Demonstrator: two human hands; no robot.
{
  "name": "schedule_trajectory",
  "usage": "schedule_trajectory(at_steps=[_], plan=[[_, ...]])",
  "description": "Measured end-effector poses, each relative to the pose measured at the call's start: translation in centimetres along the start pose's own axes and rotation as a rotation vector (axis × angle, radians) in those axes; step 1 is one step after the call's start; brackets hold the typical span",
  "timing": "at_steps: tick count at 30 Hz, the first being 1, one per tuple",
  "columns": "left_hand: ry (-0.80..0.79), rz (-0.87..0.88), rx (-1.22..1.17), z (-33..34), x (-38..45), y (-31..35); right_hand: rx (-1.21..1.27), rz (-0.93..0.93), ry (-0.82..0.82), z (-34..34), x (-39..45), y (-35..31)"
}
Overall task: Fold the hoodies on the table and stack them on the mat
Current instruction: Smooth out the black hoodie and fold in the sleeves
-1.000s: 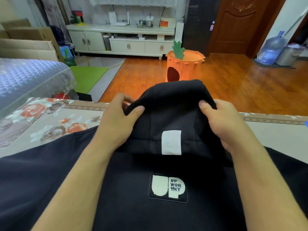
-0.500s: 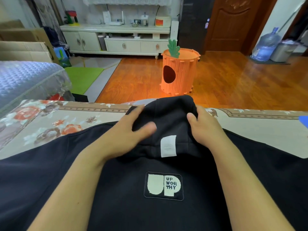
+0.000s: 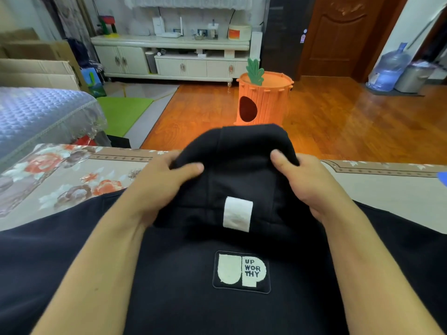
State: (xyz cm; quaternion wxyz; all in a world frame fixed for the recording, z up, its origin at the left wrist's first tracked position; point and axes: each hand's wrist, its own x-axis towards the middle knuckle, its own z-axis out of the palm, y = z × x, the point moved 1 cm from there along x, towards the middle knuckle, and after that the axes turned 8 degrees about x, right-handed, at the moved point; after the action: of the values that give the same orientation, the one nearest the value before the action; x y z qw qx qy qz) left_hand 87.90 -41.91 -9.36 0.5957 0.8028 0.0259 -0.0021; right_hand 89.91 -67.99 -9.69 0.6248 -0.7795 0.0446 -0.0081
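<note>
A black hoodie (image 3: 183, 298) lies spread across the floral-covered table (image 3: 55, 189), front up, with a white logo patch (image 3: 242, 272) on its chest and a white neck label (image 3: 237, 213). Its hood (image 3: 242, 151) is raised off the table at the far edge. My left hand (image 3: 159, 187) grips the hood's left side, thumb on top. My right hand (image 3: 307, 182) grips the hood's right side, thumb on the cloth. Both sleeves run out of view to the sides.
Beyond the table's far edge is a wooden floor with an orange carrot-shaped stool (image 3: 262, 100). A blue quilted cover (image 3: 41, 114) lies at the left. A white cabinet (image 3: 174, 56), a water bottle (image 3: 389, 68) and a brown door (image 3: 338, 37) stand at the back.
Half a second ago both hands pressed the hood lower on the table; now they grip its sides and have lifted it up and away again.
</note>
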Motion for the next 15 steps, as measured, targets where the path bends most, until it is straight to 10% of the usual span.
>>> schedule_trajectory(at_steps=[2, 6, 15], plan=[[0.068, -0.053, -0.030, -0.2, 0.2, 0.2, -0.085, -0.037, 0.028, 0.7, 0.1, -0.3], [0.151, -0.180, 1.080, 1.3, 0.9, -3.3, -0.680, -0.016, 0.206, 1.1, 1.2, 3.4], [0.297, 0.175, 0.926, 3.7, 1.3, -5.7, -0.641, -0.114, 0.285, 1.2, 1.9, 6.2]])
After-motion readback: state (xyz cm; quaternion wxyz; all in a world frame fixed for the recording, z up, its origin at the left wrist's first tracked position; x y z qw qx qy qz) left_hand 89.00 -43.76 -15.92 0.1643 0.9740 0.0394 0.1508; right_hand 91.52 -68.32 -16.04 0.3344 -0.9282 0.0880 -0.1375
